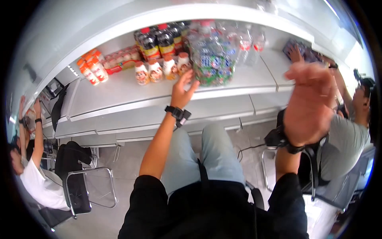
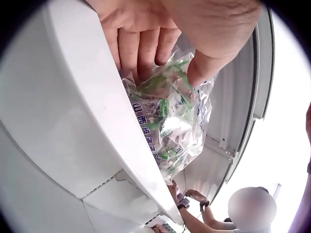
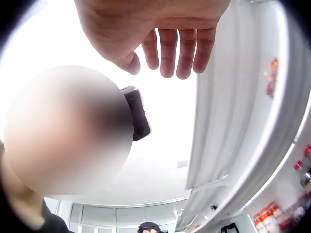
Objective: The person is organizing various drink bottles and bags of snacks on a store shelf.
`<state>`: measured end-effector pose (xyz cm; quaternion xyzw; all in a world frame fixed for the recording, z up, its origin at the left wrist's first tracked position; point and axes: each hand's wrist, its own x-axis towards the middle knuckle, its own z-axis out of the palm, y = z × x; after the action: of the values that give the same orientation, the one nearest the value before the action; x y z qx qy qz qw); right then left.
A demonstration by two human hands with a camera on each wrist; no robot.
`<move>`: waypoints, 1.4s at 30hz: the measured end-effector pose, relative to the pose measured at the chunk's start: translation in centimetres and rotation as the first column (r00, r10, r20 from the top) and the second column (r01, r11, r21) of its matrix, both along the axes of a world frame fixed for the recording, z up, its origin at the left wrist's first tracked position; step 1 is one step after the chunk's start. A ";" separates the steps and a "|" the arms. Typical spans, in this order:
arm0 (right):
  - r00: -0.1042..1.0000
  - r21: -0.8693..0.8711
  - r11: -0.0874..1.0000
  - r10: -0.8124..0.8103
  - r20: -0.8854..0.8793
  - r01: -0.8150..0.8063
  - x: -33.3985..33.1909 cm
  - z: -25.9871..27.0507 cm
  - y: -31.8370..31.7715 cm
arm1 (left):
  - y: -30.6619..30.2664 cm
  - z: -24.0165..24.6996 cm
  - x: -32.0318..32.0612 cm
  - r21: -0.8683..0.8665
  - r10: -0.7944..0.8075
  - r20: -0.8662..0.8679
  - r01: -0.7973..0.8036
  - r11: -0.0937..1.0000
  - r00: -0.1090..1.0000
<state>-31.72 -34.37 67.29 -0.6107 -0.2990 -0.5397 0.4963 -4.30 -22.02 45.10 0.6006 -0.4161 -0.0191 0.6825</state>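
Note:
On the shelf sits a clear plastic-wrapped pack of bottles point(image 1: 215, 65) with green markings and printed lettering. My left hand point(image 1: 184, 91) is at its front left corner, with relaxed fingers beside the wrap. The left wrist view shows the fingers and thumb of that hand right at the crinkled plastic wrap point(image 2: 167, 124). My right hand point(image 1: 310, 103) is raised at the right, in front of the shelf, blurred in the head view. Its fingers are extended with nothing in them in the right wrist view, where the hand point(image 3: 165, 29) hangs apart from any goods.
Left of the pack stand small white bottles point(image 1: 156, 71), dark bottles with red caps point(image 1: 165, 42) and orange-capped bottles point(image 1: 92, 69). Clear bottles point(image 1: 245, 40) stand to its right. An upper shelf edge point(image 1: 159, 20) overhangs them. Other people sit on both sides, one in a grey shirt point(image 1: 346, 143).

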 end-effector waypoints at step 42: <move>0.941 -0.031 0.969 -0.230 0.247 0.245 -6.5 -1.7 0.1 | 0.4 0.6 -0.4 0.053 -0.061 -0.051 0.063 0.997 0.997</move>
<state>-38.19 -34.27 65.58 -0.5867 -0.2978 -0.6566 0.3687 -4.68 -21.61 45.73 0.6052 -0.4169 -0.0663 0.6749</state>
